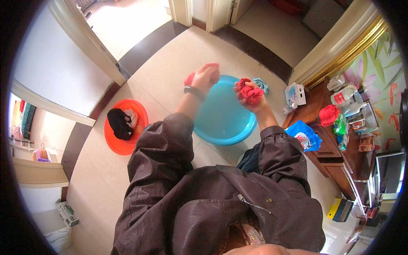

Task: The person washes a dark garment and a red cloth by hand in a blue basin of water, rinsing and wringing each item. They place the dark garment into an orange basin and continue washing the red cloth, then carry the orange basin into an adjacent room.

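A blue basin point(225, 117) with water in it stands on the floor in front of me. Over its far left rim, my left hand point(205, 79), with a dark band at the wrist, is closed on a red cloth point(189, 79) that pokes out at both sides of the fist; motion blurs it slightly. Bunched red cloth point(250, 92) fills my right hand point(260, 103), held above the basin's right rim. Whether the two red bunches are separate pieces, I cannot tell. Neither hand touches the water.
Left of the blue basin sits an orange-red basin point(111, 142) holding black and white cloths point(120, 124). A light blue cloth point(262, 86) lies past the right rim. At right is a wooden cabinet point(329, 148) with bottles, packets and a blue bag point(304, 135). Doorways open at the far side.
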The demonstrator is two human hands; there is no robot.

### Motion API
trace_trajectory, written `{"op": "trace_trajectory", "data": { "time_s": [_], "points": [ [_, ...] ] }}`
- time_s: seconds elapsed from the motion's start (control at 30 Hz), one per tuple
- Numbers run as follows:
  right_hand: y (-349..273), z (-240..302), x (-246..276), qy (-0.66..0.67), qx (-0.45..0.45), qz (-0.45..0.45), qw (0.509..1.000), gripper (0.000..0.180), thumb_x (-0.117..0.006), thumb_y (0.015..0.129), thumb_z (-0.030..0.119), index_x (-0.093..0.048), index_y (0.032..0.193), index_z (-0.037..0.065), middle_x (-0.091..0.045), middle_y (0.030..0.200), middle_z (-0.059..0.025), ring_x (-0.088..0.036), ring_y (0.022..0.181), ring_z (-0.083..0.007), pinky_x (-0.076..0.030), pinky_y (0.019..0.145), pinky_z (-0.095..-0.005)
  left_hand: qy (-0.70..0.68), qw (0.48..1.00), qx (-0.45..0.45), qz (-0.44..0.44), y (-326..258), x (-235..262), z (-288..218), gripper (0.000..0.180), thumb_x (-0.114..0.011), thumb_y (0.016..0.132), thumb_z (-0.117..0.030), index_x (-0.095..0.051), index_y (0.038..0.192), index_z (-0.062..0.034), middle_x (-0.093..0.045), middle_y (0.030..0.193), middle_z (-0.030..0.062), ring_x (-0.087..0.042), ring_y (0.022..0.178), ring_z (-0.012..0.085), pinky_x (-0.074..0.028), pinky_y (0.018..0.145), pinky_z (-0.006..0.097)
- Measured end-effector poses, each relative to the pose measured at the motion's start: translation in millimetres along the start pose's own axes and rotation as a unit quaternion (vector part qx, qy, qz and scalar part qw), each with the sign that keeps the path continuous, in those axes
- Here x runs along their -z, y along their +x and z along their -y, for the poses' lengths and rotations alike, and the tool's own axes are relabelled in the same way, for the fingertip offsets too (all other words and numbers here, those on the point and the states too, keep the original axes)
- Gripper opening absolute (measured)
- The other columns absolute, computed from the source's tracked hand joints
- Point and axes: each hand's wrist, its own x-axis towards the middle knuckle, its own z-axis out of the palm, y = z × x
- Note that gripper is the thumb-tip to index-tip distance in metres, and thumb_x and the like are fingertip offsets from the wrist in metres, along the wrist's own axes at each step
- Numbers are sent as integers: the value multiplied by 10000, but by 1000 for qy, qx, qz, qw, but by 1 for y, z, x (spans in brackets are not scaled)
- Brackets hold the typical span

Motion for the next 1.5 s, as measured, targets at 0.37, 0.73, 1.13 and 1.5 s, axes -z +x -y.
{"op": "trace_trajectory", "data": {
  "time_s": [0.37,0.73,1.13,1.5],
  "points": [
    [-10,4,-19,-15,209,54,976,441,-523,849,202,-497,1235,-9,-590,1178,-149,-562,1091,-272,-434,974,-381,316,836,130,429,-34,-26,8,237,-660,817,-130,-601,1027,-40,-597,1057,36,-560,984,157,-464,883,323],
    [-17,-6,-21,-155,94,3,983,317,-560,835,171,-580,1101,0,-652,1022,-120,-642,889,-234,-510,825,-349,19,948,223,227,-15,-7,30,561,-405,926,-505,-505,1245,-54,-579,1215,88,-548,1110,207,-410,966,370],
    [0,-6,-11,-200,59,-34,977,306,-543,844,207,-554,1094,30,-632,996,-163,-632,857,-282,-534,733,-351,-156,978,47,133,-13,-10,10,312,-537,925,-171,-522,1188,-5,-612,1121,123,-596,1018,230,-462,922,388],
    [-1,6,-4,62,206,-24,976,306,-528,867,314,-553,1069,86,-595,1116,-138,-589,1003,-318,-532,730,-393,102,993,60,5,-11,-14,16,369,-669,822,-202,-551,1162,-119,-564,804,40,-512,613,132,-424,493,266]
  ]
}}
